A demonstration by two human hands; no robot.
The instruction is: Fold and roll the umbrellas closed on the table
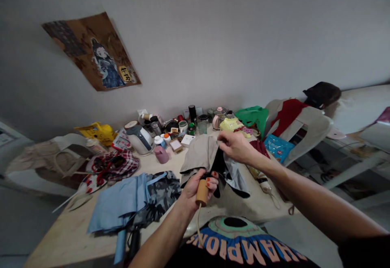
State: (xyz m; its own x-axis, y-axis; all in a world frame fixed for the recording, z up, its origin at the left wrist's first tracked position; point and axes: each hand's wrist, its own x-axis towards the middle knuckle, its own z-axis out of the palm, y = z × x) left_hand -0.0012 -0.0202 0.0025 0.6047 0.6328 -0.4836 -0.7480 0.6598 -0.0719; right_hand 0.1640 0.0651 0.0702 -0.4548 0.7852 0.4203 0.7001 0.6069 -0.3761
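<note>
My left hand (195, 187) is closed round the brown handle (201, 195) of a folding umbrella, and a pale cord hangs from the handle's end. The umbrella's beige canopy (199, 153) droops in loose folds beyond that hand, with dark and silvery lining showing on the right. At its upper right edge, the fingers of my right hand (233, 145) pinch the fabric. Left of my hands lie a light blue umbrella (120, 203) and a grey camouflage umbrella (163, 193), overlapping on the table. Another folded umbrella (264, 182) with a cord lies to the right, partly behind my right forearm.
Along the wall stand an electric kettle (140, 139), a pink cup (161, 154), a glass teapot (219, 113) and several jars and bottles. A plaid bag (122, 165) sits on the left. White chairs flank the table; a person's head (323, 94) shows behind the right chair.
</note>
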